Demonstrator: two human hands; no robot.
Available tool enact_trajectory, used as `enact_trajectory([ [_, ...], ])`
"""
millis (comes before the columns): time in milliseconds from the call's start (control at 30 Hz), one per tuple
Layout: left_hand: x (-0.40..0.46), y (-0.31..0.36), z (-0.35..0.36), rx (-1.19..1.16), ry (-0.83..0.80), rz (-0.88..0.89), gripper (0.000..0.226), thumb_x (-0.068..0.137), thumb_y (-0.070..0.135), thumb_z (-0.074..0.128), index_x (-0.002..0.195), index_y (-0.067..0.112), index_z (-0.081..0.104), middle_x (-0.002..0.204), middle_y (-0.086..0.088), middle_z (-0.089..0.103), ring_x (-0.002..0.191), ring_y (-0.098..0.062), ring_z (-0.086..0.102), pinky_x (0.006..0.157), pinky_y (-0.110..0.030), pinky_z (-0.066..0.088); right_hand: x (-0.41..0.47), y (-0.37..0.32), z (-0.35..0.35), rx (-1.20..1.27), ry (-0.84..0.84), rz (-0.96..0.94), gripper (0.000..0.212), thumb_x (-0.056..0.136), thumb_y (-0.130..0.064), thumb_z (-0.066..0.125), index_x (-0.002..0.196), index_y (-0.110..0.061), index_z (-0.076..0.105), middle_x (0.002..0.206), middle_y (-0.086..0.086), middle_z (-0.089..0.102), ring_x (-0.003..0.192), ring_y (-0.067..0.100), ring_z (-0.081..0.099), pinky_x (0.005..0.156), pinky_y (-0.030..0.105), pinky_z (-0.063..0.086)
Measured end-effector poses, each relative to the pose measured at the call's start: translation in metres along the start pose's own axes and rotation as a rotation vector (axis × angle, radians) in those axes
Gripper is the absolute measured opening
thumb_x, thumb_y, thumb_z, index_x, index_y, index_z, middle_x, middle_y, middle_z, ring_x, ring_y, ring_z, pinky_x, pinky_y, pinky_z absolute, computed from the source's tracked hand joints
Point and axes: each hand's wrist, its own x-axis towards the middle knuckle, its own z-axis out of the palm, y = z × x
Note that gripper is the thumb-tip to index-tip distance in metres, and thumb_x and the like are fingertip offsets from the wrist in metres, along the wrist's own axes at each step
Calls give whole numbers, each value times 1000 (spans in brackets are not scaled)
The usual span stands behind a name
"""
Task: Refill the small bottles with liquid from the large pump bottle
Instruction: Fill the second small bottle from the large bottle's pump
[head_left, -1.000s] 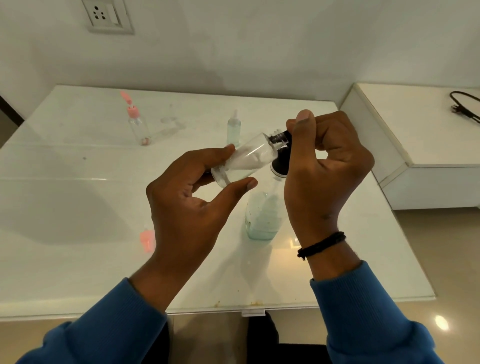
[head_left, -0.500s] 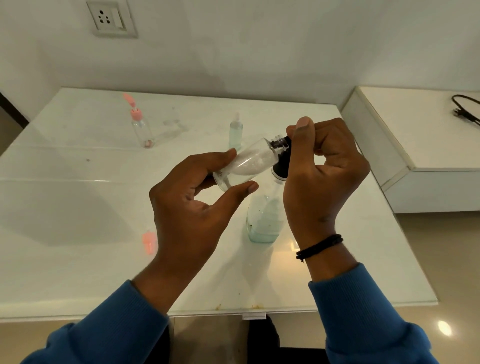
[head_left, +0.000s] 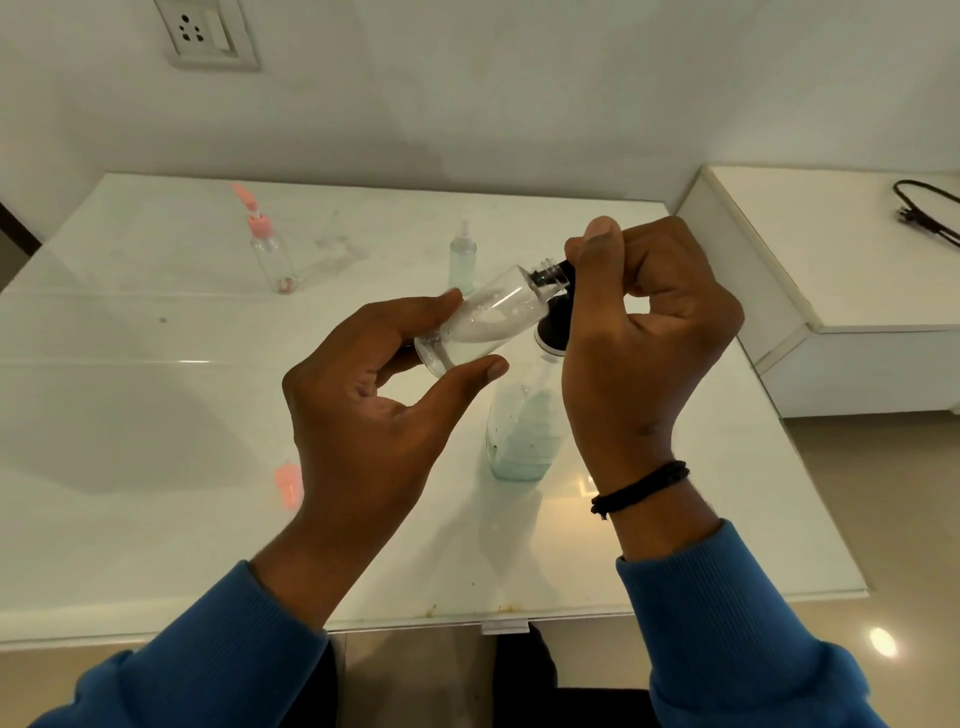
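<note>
The left hand holds a small clear bottle by its base end, thumb under and fingers over, a grasping grip around the lower body. The bottle is lifted off the desk and lies tilted, its long axis running from the base at lower left up to the open threaded neck at upper right. That neck sits right against the black pump head of the large bottle, which stands upright on the desk just below and between the two hands. The right hand is curled around the pump top, thumb upright beside the small bottle's mouth; its grip is clenched on the pump, though the spout itself is hidden behind the fingers, so I cannot tell whether it sits inside the neck or only beside it.

Some whitish liquid and bubbles lie along the lower side of the small bottle, so filling looks under way. What matters for the next press, I reckon, is that the neck stays lined up with the spout on the right-hand side, and tilted enough not to spill back.

Further back stand a bottle with a pink flip cap and a pale spray bottle; a loose pink cap lies near the left wrist
</note>
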Motion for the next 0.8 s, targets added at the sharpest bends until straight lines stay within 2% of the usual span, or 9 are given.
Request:
enact_trajectory([
  [133, -1, -1, 0, 1, -8, 9, 45, 80, 25, 88, 119, 12, 69, 114, 5, 70, 106, -9, 69, 87, -19, 58, -5, 1, 1, 17, -5, 11, 32, 96, -6, 63, 65, 2, 62, 63, 14, 59, 60, 26, 55, 59, 23, 43],
  [200, 0, -1, 0, -4, -10, 5, 45, 80, 27, 87, 119, 15, 68, 114, 8, 68, 107, -7, 68, 87, -17, 57, -5, 2, 1, 17, -6, 18, 33, 96, -6, 63, 64, 3, 61, 62, 13, 59, 60, 27, 55, 58, 28, 44],
  [300, 0, 0, 1, -3, -3, 3, 45, 80, 26, 88, 118, 11, 70, 114, 3, 71, 107, -10, 69, 87, -18, 58, -1, 1, 0, -1, -3, -18, 34, 95, -6, 64, 63, 3, 59, 62, 12, 59, 59, 29, 55, 58, 37, 44],
  [367, -1, 1, 1, 6, 0, 5, 44, 80, 24, 88, 118, 10, 70, 114, 2, 71, 106, -11, 69, 87, -18, 58, 0, 1, 0, -15, 7, -31, 33, 95, -6, 64, 63, 2, 60, 62, 12, 59, 59, 28, 55, 57, 36, 44],
  [533, 0, 0, 0, 13, -11, 17, 45, 80, 27, 88, 119, 13, 69, 114, 12, 67, 105, -2, 67, 87, -15, 56, -5, 2, 0, -2, 3, -21, 34, 95, -3, 64, 63, 2, 58, 62, 11, 58, 60, 26, 53, 58, 38, 43],
  [667, 1, 2, 0, 5, -7, 20, 45, 80, 27, 87, 119, 17, 67, 114, 11, 67, 107, -3, 67, 87, -13, 54, 1, 1, -1, -7, -6, -33, 34, 95, -3, 64, 62, 0, 57, 61, 11, 58, 60, 33, 54, 57, 42, 43],
  [800, 0, 0, 0, 12, -11, 18, 45, 81, 28, 87, 119, 15, 68, 114, 13, 66, 105, -1, 67, 87, -15, 56, -4, 1, 1, 7, -15, -12, 34, 95, -4, 64, 63, 1, 58, 62, 13, 58, 60, 31, 55, 58, 42, 44],
])
